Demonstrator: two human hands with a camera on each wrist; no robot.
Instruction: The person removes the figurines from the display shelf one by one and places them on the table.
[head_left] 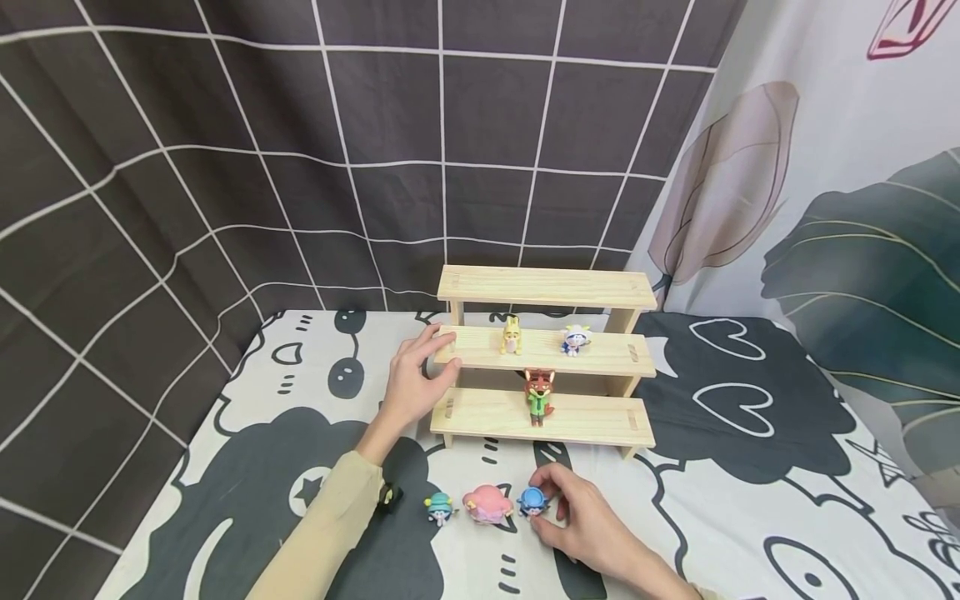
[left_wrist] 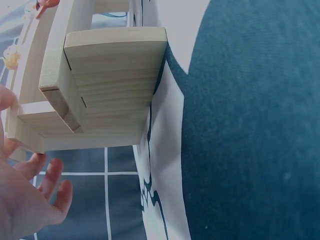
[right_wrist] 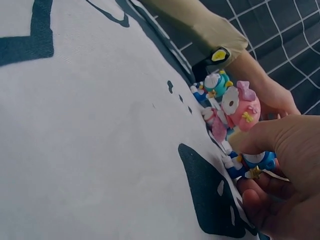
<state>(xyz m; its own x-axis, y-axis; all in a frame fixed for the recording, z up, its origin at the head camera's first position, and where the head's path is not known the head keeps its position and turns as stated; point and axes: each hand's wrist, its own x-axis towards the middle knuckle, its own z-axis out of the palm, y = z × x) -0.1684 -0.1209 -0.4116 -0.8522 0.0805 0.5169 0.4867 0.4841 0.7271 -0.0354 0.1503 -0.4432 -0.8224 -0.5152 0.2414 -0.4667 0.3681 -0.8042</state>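
Below, at the bottom centre of the head view, the right hand (head_left: 581,521) is pinching the blue figure (head_left: 532,502) on the cloth (head_left: 750,500), while the left hand (head_left: 415,379), fingers spread, is touching the shelf (head_left: 480,350) mid-frame.

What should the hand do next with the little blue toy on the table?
Probably lift it. The right hand already pinches the blue figure, which stands on the cloth beside the pink figure. The left hand rests on the wooden shelf, whose steps have bare room near the fox figure.
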